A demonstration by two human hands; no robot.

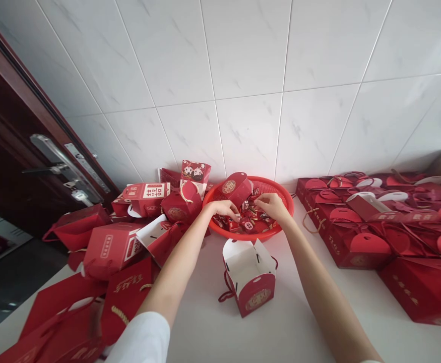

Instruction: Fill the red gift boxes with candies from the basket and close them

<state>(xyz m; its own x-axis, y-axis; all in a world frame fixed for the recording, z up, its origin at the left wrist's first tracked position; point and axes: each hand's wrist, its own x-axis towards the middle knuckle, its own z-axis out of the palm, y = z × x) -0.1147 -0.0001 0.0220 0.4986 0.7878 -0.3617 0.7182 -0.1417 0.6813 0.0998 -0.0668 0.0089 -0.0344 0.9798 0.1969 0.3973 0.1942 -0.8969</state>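
A red plastic basket (286, 194) by the wall holds small wrapped candies (248, 224). My left hand (224, 207) reaches over its left side, fingers curled together down at the candies. On the other side, my right hand (272, 205) has thumb and fingers pinched above the candies. What either hand grips is too small to make out. A red gift box (233, 186) lies tilted in the back of the basket. In front of the basket, between my forearms, an open red box (256, 297) with a white inside stands upright; its inside looks bare.
Red gift boxes (109, 249) with rope handles lie jumbled on the left of the white table (205, 312). Rows of closed red boxes (360, 249) fill the right side. A tiled wall (246, 131) rises behind, and a dark door (12, 126) is at the left.
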